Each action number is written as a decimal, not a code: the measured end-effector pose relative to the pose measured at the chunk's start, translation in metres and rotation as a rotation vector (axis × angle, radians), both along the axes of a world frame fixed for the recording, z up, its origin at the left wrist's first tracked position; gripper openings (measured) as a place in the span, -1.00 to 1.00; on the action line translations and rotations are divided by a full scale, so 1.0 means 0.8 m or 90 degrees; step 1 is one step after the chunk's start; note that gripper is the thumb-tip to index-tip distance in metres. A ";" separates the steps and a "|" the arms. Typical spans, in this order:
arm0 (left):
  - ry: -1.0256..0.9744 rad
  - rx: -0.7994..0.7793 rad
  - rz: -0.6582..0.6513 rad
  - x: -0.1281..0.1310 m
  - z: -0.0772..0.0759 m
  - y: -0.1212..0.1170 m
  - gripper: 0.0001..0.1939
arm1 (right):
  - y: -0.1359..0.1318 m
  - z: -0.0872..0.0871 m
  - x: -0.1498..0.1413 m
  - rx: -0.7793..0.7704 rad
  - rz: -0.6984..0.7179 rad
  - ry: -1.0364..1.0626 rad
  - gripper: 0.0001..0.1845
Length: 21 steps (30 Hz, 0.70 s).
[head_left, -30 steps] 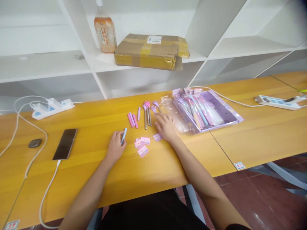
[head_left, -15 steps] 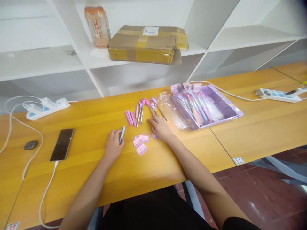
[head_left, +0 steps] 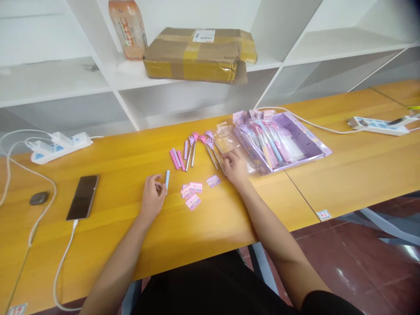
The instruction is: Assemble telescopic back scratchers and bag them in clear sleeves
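My left hand rests on the wooden table with its fingers curled around a light blue tube. My right hand is closed in a pinch on the lower end of a metal rod with a small pink hand-shaped head. Beside it lie more hand-headed rods and pink and purple tubes. Several small pink cards lie between my hands. A purple tray holding packed rods in clear bags sits just right of my right hand.
A phone on a white cable lies at the left, with a dark pebble-shaped object and a white power strip beyond. Another power strip lies far right. On the white shelf behind stand a taped cardboard parcel and a bottle.
My right hand has slid from the table near the pink cards to the right and pinched a rod's end. The rods have been shifted slightly. My left hand keeps the blue tube.
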<state>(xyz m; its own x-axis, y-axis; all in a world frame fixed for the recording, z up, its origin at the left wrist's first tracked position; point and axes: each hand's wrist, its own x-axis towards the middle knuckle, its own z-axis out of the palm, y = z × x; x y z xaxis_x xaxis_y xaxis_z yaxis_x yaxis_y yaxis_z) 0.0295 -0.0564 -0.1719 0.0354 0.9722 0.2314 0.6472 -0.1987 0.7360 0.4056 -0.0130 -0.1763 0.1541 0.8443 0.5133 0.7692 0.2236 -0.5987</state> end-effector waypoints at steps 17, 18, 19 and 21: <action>-0.072 -0.033 0.012 0.001 0.005 -0.001 -0.65 | 0.002 0.001 0.033 0.027 -0.134 0.137 -0.67; -0.073 -0.034 0.010 0.001 0.005 -0.001 -0.65 | 0.002 0.001 0.033 0.027 -0.134 0.137 -0.67; -0.074 -0.035 0.008 0.001 0.005 -0.001 -0.65 | 0.002 0.001 0.034 0.027 -0.133 0.139 -0.66; -0.075 -0.038 0.006 0.001 0.005 0.000 -0.65 | 0.002 0.000 0.034 0.029 -0.130 0.146 -0.67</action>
<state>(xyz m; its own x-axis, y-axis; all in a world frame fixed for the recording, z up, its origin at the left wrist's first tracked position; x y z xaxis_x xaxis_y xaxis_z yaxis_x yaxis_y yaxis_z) 0.0302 -0.0567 -0.1681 0.0022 0.9844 0.1758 0.5566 -0.1473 0.8176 0.4330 -0.0113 -0.1760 0.4347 0.7607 0.4821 0.6468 0.1089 -0.7549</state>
